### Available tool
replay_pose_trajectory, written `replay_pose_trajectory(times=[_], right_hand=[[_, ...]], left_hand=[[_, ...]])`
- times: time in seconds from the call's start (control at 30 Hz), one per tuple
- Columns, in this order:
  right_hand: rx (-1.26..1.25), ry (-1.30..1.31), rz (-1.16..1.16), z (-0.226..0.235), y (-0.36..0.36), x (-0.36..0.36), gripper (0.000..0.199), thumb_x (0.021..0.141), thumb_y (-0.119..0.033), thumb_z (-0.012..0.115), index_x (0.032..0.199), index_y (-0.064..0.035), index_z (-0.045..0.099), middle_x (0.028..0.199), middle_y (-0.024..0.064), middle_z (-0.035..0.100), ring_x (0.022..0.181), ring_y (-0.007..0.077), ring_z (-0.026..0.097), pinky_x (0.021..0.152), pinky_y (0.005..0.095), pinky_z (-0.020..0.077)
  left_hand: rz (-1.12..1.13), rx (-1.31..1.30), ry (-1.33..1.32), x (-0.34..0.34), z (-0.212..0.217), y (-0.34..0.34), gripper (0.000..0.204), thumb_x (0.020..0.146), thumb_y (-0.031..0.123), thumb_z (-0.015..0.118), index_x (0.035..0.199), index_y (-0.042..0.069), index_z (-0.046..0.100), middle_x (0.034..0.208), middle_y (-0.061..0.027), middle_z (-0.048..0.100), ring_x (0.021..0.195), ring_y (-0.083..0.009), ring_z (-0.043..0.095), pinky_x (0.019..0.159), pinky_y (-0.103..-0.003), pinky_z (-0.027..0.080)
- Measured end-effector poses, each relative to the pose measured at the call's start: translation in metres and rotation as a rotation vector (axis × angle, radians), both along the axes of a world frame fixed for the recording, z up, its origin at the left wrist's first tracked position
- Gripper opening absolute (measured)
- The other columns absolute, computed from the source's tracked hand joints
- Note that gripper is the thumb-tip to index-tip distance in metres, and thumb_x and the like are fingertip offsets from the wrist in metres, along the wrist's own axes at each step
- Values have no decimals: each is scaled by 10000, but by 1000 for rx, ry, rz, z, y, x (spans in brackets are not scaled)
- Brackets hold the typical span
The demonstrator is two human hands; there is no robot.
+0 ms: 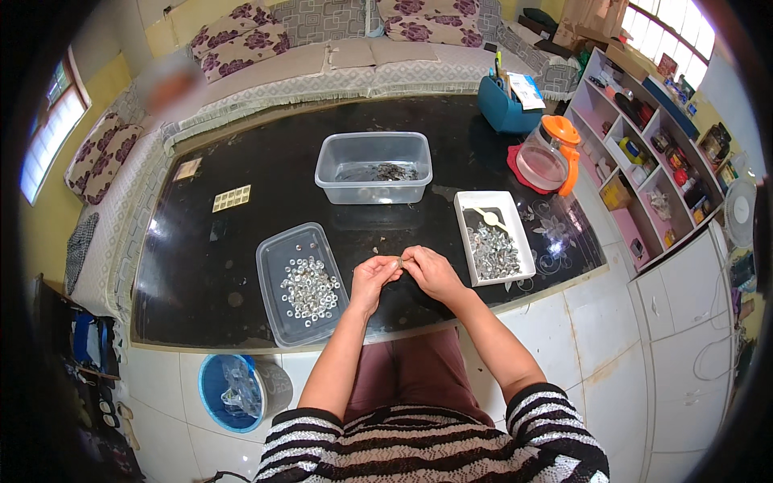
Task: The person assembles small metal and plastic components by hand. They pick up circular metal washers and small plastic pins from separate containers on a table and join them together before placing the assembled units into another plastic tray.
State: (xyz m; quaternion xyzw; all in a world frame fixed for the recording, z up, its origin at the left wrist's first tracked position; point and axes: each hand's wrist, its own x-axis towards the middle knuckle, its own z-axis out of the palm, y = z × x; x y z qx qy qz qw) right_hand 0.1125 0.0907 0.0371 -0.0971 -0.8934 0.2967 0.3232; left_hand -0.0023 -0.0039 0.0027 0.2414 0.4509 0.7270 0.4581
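My left hand [372,279] and my right hand [432,272] meet over the near middle of the black table. Both are closed, fingertips pinched together on a small metal part [400,262] whose exact kind is too small to make out. Left of them lies a shallow clear plastic lid [275,278] with many loose silver nut-like rings [310,290] on it. To the right, a white box [527,256] holds a heap of small silver metal pieces [493,251] and a cream-coloured scoop [490,217]. Beyond my hands stands a clear plastic tub [374,193] with small dark pieces [394,172] inside.
A glass pitcher with an orange lid [547,157] stands on a red mat at the right. Behind it is a teal organizer [507,109]. A gold card [232,198] lies at the left of the table [201,274]. A blue bin [233,394] is on the floor.
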Motion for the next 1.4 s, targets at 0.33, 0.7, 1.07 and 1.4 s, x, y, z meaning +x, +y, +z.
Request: replay_pose_trajectory(times=[0.33,0.7,1.07,1.4], right_hand=[[-432,-113,-34,-6,-4,2,86,777,-81,482,812,-10,448,658,97,534,591,201,536,551,281,432],[-982,-53,90,-18,4,3,92,797,-101,497,782,-13,474,678,42,540,598,85,505,546,214,431],[-985,-57,95,-17,3,2,87,781,-93,517,786,-9,491,679,49,543,589,91,509,545,218,435],[-1234,-85,102,-20,4,8,98,785,-102,509,785,-4,512,666,55,547,566,105,513,526,221,434]], left_hand=[[50,25,100,5,-1,0,136,714,21,591,835,-33,561,734,-65,580,648,-91,530,621,-196,438],[61,3,173,8,-2,0,139,702,-1,592,837,-28,575,755,-64,587,648,-90,529,623,-199,436],[49,28,148,5,-4,-1,133,712,10,590,839,-27,576,753,-52,588,671,-84,542,639,-192,440],[58,44,160,9,-5,-1,133,686,-36,595,816,-15,579,791,-49,576,707,-86,536,669,-197,438]])
